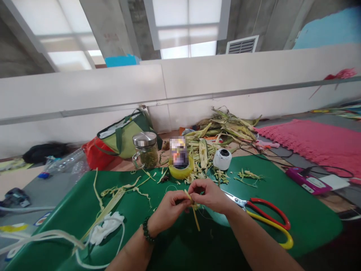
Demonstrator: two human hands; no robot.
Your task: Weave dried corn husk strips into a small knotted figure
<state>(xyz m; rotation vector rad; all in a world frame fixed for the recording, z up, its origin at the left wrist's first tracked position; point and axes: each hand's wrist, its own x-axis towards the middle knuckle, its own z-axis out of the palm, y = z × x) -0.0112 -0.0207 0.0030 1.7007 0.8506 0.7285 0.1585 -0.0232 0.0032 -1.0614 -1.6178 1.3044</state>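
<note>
Over the green mat (pixel 135 210), my left hand (pixel 170 209) and my right hand (pixel 207 194) meet with their fingers closed around a narrow pale-yellow corn husk strip (pixel 196 219). One end pokes up between the fingertips, and the other hangs below them. Fine thread loops beside the hands; where it is held is hidden. Scissors (pixel 265 212) with one red and one yellow handle lie by my right forearm, blades partly behind it. A white thread spool (pixel 222 159) stands beyond my right hand. Long husk strips (pixel 115 201) lie to the left.
Behind the hands are a yellow tape roll (pixel 181 172) with a blurred-out object on it, a lidded glass mug (pixel 145 150) and a husk heap (pixel 228 126). A white tube (pixel 50 234) crosses at lower left, near a crumpled tissue (pixel 107 228). A purple power strip (pixel 308 181) lies right.
</note>
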